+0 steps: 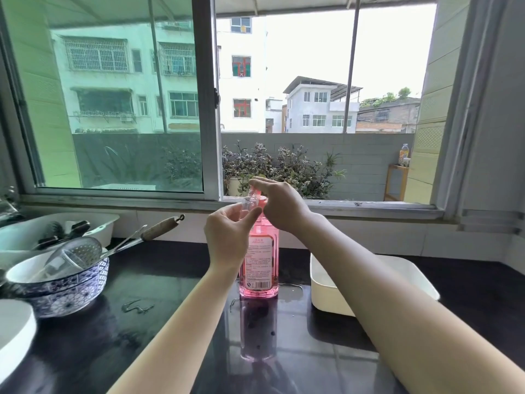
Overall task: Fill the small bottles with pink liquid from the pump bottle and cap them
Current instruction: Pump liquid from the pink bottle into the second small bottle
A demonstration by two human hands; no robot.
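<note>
A tall pump bottle (259, 263) of pink liquid stands upright on the black counter (159, 282), in the middle of the view. My right hand (279, 207) rests on top of its pink pump head (255, 192), fingers over the nozzle. My left hand (228, 234) holds a small clear bottle (247, 204) upright right under the nozzle, pinched between thumb and fingers. The small bottle looks clear inside; its lower part is hidden by my fingers.
A white rectangular tray (326, 291) sits to the right of the pump bottle. At the left stand a blue-and-white bowl (71, 291) with a strainer ladle (82, 251), a white basin (93, 223) with utensils, and a white round lid (14, 331). Small wet smears mark the counter.
</note>
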